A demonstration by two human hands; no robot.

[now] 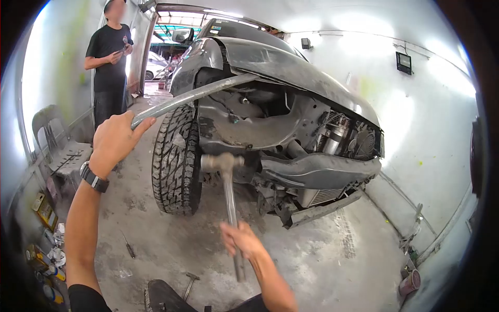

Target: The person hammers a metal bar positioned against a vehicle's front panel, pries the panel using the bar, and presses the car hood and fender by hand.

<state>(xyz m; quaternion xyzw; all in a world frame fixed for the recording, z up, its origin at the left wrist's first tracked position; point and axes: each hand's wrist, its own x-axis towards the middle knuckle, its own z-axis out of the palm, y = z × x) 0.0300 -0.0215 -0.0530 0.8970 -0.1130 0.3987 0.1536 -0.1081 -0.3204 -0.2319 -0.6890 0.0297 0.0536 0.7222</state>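
Note:
My left hand, with a dark watch on its wrist, is closed around the near end of a long grey metal bar. The bar's far end meets the lower edge of the vehicle's hood. My right hand is wrapped round the handle of a hammer. Its head, slightly blurred, is raised in front of the open wheel well, apart from the bar. Beside the hammer stands the front tire. The vehicle's front is stripped, exposing a dented bumper beam and a fan.
A person in dark clothes stands at the back left, near a dusty chair. A screwdriver and a second hammer lie on the floor. Cans line the left wall; a bucket is at the right.

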